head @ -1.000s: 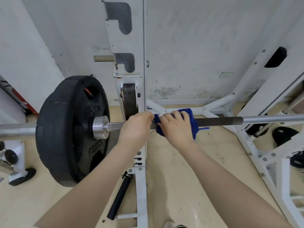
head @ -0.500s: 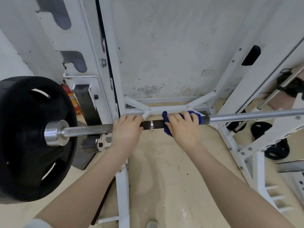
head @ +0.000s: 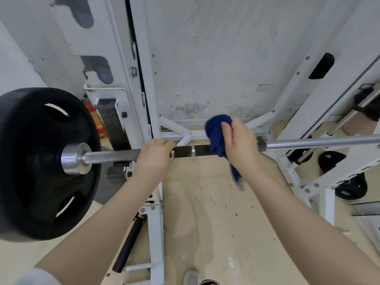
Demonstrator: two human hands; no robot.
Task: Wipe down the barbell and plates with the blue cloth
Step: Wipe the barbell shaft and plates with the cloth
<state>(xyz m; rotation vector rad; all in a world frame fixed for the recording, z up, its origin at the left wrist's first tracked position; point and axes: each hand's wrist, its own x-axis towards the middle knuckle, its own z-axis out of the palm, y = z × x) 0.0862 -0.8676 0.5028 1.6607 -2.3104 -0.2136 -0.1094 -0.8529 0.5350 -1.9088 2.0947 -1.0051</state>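
Observation:
The barbell runs across the view at mid height, dark and knurled in the middle, bright steel towards both ends. A large black plate sits on its left sleeve. My left hand is wrapped around the bar just right of the rack upright. My right hand grips the bunched blue cloth, raised a little over the bar, with a tail of cloth hanging down below my wrist.
White rack uprights stand behind the bar, and a slanted white frame rises at right. Loose black plates lie on the floor at right. A black bar rests on the beige floor by the rack base. A red extinguisher stands behind the plate.
My right hand has lifted the cloth off the bar and bunched it; before, it was pressed flat around the bar. The view has shifted right. My left hand keeps its grip.

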